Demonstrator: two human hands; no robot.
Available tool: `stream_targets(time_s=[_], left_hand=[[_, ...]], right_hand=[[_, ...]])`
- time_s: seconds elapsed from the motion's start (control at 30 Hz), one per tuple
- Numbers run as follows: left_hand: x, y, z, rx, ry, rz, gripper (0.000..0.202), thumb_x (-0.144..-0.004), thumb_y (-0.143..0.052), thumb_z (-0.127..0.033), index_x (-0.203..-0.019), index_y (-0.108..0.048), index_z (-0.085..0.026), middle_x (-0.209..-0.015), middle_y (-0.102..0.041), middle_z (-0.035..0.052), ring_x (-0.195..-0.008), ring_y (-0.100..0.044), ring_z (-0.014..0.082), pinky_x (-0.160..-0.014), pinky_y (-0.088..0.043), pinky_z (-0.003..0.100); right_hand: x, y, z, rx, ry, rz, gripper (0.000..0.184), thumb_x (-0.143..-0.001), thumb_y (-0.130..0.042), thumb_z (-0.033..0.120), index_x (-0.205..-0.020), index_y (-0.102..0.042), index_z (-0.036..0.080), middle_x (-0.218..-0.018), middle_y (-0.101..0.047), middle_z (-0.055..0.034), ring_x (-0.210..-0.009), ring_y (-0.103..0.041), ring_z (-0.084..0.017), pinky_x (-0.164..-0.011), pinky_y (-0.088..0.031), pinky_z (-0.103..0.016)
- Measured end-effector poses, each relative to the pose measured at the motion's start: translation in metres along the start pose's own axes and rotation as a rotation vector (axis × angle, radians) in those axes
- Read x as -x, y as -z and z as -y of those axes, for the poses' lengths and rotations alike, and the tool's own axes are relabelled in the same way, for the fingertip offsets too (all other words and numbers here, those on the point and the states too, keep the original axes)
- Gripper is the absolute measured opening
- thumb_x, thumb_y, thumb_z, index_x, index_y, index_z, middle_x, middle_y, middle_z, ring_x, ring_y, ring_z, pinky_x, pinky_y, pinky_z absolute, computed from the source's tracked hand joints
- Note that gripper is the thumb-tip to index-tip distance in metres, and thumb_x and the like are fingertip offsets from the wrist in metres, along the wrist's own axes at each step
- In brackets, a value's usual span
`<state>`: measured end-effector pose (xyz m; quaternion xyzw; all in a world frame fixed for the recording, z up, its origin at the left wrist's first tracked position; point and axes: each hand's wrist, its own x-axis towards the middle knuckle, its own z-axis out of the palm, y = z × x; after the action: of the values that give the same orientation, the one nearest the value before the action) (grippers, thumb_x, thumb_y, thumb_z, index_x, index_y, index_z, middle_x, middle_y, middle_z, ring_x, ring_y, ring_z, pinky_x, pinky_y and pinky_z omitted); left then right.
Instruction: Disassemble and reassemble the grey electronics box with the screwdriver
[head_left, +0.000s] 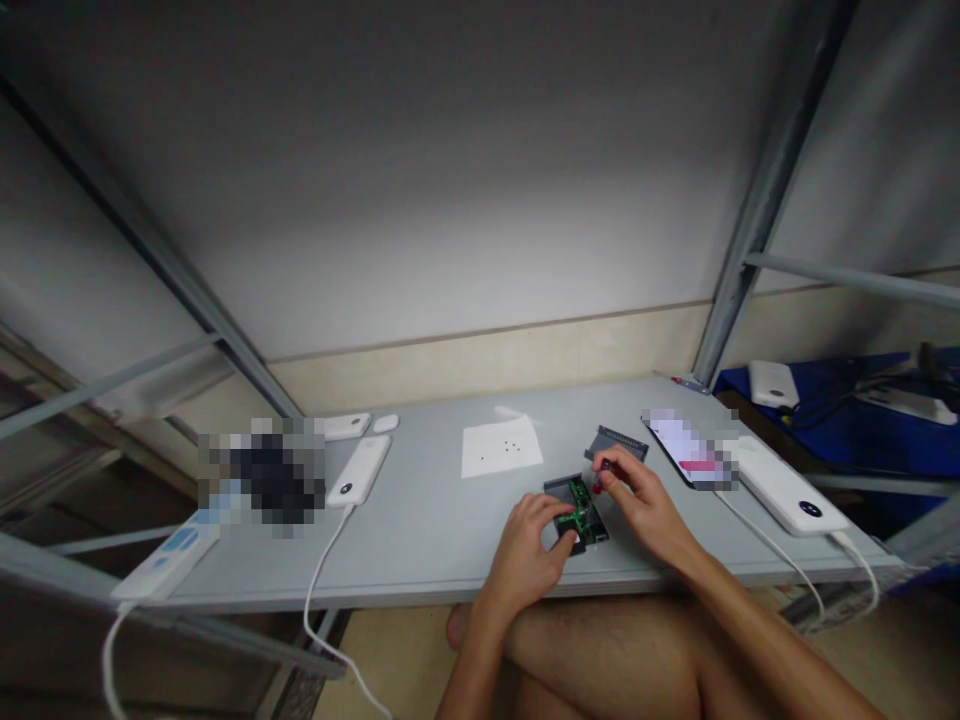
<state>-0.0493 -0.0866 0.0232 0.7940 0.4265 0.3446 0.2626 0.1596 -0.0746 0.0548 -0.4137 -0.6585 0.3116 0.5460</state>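
Above the grey table [420, 530], left hand [523, 555] grips a circuit board [579, 512], right hand [637, 500] pinches a red-handled screwdriver [598, 482]

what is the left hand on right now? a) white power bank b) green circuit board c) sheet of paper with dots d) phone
B: the left hand has its fingers over the edge of the green circuit board, which sits in a dark case, while the right hand pinches a small red-handled tool above it.
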Motion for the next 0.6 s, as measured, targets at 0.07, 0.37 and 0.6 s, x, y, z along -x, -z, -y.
stream_targets(time_s=[0.07,0.37,0.6], left_hand=[[0.0003,-0.0004,0.0004,-0.005,0.002,0.001,0.025,-0.09,-0.069,-0.02,-0.114,-0.071,-0.025,-0.113,-0.071,0.0058,-0.111,-0.061,0.0257,-0.102,-0.048,0.045],[0.0027,-0.0006,-0.0035,-0.067,-0.009,0.018,0.03,-0.092,-0.071,-0.029,-0.121,-0.068,-0.027,-0.114,-0.069,0.0054,-0.111,-0.059,0.0261,-0.101,-0.048,0.046],[0.0042,-0.0009,-0.0086,-0.146,-0.004,0.054,0.045,-0.081,-0.085,-0.033,-0.123,-0.068,-0.029,-0.119,-0.066,0.0037,-0.114,-0.057,0.0264,-0.101,-0.047,0.045]], right_hand=[[0.0007,0.001,0.0014,0.011,-0.001,0.017,0.017,-0.101,-0.055,0.037,-0.094,-0.063,0.024,-0.087,-0.057,-0.0007,-0.082,-0.059,-0.019,-0.078,-0.044,-0.032],[0.0014,0.0022,0.0035,0.04,-0.004,0.026,0.018,-0.101,-0.053,0.037,-0.094,-0.063,0.024,-0.087,-0.057,-0.0013,-0.082,-0.058,-0.02,-0.078,-0.045,-0.033],[0.0052,0.0058,0.0002,0.013,-0.028,0.029,0.018,-0.101,-0.054,0.039,-0.095,-0.063,0.024,-0.09,-0.058,-0.0025,-0.085,-0.058,-0.021,-0.079,-0.045,-0.033]])
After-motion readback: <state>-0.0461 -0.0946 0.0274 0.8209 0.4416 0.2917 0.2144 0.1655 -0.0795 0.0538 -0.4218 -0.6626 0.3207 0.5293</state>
